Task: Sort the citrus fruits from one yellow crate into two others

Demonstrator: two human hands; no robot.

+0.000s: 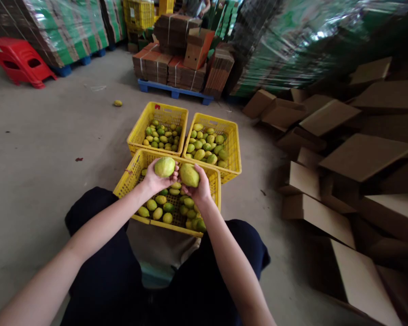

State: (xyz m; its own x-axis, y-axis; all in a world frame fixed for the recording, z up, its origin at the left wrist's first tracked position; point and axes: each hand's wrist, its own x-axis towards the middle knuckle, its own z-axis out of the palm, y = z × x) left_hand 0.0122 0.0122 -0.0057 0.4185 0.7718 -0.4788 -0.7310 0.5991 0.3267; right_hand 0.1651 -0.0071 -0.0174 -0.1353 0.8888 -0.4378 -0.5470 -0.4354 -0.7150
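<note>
Grey floor [61, 127] | right grip [201, 186]: fruit [189, 174], long axis slanting down rightward

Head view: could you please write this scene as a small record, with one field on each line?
Left hand: holds a yellow-green fruit
Right hand: holds another fruit
Near crate: yellow, below the hands, fruit inside
Far left crate: yellow, fruit inside
Far right crate: yellow, fruit inside
Floor: red stool at left, loose fruit past the crates
Right side: heap of cardboard boxes
</note>
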